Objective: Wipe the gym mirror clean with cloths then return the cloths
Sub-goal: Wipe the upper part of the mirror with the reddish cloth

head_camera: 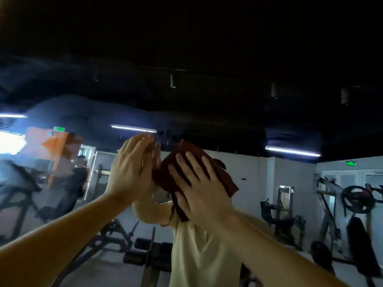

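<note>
The gym mirror (259,125) fills the whole view and reflects the room and my own body in a pale yellow shirt. A dark red cloth (224,179) lies flat against the glass at the centre. My right hand (199,187) presses on it with fingers spread and straight. My left hand (130,168) is raised just left of the cloth, fingers straight and together, fingertips at the glass; a dark sliver shows by its fingertips, and whether that is a second cloth I cannot tell.
Reflected in the mirror are weight benches (107,237) low at the centre, plate-loaded machines (352,204) at the right, and another person (76,179) at the left near an orange wall panel. Strip lights (292,151) hang under a black ceiling.
</note>
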{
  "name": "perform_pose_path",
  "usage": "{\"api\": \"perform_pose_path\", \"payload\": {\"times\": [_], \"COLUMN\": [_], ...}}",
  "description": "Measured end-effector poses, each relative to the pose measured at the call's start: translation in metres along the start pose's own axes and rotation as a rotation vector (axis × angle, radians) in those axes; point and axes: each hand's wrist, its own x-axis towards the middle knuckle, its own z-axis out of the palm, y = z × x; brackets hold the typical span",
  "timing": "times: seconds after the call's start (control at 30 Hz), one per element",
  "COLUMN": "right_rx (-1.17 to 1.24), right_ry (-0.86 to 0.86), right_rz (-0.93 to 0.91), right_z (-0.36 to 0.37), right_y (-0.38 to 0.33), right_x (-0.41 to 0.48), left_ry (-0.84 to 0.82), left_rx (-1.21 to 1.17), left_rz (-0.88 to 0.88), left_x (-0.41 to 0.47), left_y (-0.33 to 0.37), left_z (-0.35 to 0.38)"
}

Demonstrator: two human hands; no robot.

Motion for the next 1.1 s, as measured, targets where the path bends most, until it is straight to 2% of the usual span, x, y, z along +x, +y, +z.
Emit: {"api": "perform_pose_path", "payload": {"times": [0.07, 0.1, 0.17, 0.23, 0.3, 0.37, 0.5, 0.57, 0.77, 0.9, 1.03, 1.1], "right_rx": [-0.077, -0.117, -0.133, -0.105, -0.079, -0.036, -0.008, -0.017, -0.078, -0.138, -0.063, -0.02], "right_ry": [-0.042, -0.036, 0.033, 0.112, 0.186, 0.223, 0.081, 0.068, 0.105, 0.12, 0.176, 0.223], "right_rz": [-0.108, -0.046, 0.268, 0.568, 0.73, 0.693, 0.161, 0.088, 0.441, 0.689, 1.088, 1.124], "right_z": [-0.009, -0.015, -0.027, -0.038, -0.035, -0.027, -0.011, -0.011, -0.03, -0.041, -0.047, -0.045], "right_y": [0.034, 0.056, 0.098, 0.115, 0.097, 0.059, 0.003, 0.027, 0.149, 0.208, 0.216, 0.188], "right_x": [-0.003, 0.006, 0.035, 0.067, 0.094, 0.107, 0.074, 0.052, -0.029, -0.096, -0.096, -0.066], "left_ry": [-0.167, -0.298, -0.526, -0.602, -0.642, -0.576, -0.125, -0.121, -0.193, -0.189, -0.227, -0.234], "left_rx": [0.213, 0.348, 0.569, 0.614, 0.6, 0.538, 0.263, 0.219, 0.335, 0.357, 0.358, 0.329], "left_rz": [0.05, 0.067, 0.039, 0.037, 0.021, 0.031, 0.049, 0.038, 0.14, 0.055, -0.036, -0.014], "left_x": [0.002, 0.002, 0.003, 0.006, 0.008, 0.01, -0.001, -0.008, -0.007, -0.001, -0.008, -0.013], "left_y": [0.0, -0.002, -0.011, -0.021, -0.023, -0.015, 0.015, 0.036, 0.097, 0.107, 0.088, 0.08], "left_z": [-0.003, -0.005, -0.007, -0.011, -0.017, -0.019, 0.0, 0.021, 0.086, 0.098, 0.082, 0.074]}}
